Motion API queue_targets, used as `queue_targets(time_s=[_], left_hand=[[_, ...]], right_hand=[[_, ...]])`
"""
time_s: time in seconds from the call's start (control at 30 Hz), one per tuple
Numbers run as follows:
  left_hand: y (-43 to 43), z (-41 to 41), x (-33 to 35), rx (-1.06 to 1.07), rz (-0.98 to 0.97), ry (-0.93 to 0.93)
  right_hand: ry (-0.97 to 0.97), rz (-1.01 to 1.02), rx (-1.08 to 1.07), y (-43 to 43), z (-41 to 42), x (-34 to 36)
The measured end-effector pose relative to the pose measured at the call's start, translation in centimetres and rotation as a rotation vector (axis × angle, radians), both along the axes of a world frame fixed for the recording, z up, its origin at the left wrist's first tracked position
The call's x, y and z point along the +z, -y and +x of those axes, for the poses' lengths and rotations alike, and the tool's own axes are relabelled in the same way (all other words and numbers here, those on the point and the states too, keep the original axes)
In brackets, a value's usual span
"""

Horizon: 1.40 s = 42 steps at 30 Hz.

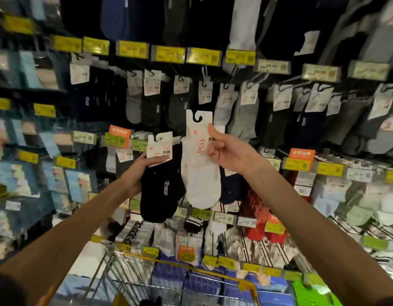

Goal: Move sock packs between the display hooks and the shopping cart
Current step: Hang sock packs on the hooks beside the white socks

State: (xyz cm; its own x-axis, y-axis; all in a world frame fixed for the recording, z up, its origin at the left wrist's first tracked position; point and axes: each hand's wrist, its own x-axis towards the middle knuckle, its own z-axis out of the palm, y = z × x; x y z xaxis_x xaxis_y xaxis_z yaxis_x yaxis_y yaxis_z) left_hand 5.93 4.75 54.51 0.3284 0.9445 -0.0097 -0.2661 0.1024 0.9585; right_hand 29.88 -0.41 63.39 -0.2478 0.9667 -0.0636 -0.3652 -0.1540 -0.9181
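At display hooks [257,78]: 2 packs held, neither hung.
Left hand [142,166]: grips black sock pack [160,191].
Right hand [226,155]: pinches white sock pack [200,173].
Shopping cart [246,283]: contents indistinct.

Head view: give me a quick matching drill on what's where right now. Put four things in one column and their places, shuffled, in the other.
Things:
1. black sock pack
2. white sock pack
3. shopping cart
4. red sock packs

Places:
A. pinched by its card in the right hand
B. held by its card in the left hand
C. hanging low on the rack, to the right of both held packs
D. at the bottom of the view, below the arms

Pairs: 1-B, 2-A, 3-D, 4-C
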Motion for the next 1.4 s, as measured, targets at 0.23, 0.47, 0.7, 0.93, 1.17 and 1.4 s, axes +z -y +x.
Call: queue_targets(time_s=[0.23,0.47,0.7,0.93,1.17,1.4], left_hand=[[-0.8,2.5,3.3,0.144,0.257,-0.103],[-1.1,5.6,3.2,0.217,0.267,-0.054],[-0.9,5.3,1.3,0.136,0.249,-0.077],[-3.7,4.3,4.4,0.13,0.289,-0.06],[-6.5,4.4,7.5,0.033,0.256,-0.015],[-8.0,9.2,9.3,0.019,0.189,0.021]], right_hand=[[0.011,0.022,-0.042,-0.3,-1.4,2.7],[-0.106,-0.156,-0.422,-2.4,-3.3,-0.9],[-0.142,-0.242,-0.471,-2.6,-3.9,-2.7],[0.063,-0.118,-0.285,-3.4,-2.1,-0.5],[0.719,0.063,-0.318,-3.6,0.2,2.0],[0.12,0.099,-0.434,-8.1,1.3,0.5]])
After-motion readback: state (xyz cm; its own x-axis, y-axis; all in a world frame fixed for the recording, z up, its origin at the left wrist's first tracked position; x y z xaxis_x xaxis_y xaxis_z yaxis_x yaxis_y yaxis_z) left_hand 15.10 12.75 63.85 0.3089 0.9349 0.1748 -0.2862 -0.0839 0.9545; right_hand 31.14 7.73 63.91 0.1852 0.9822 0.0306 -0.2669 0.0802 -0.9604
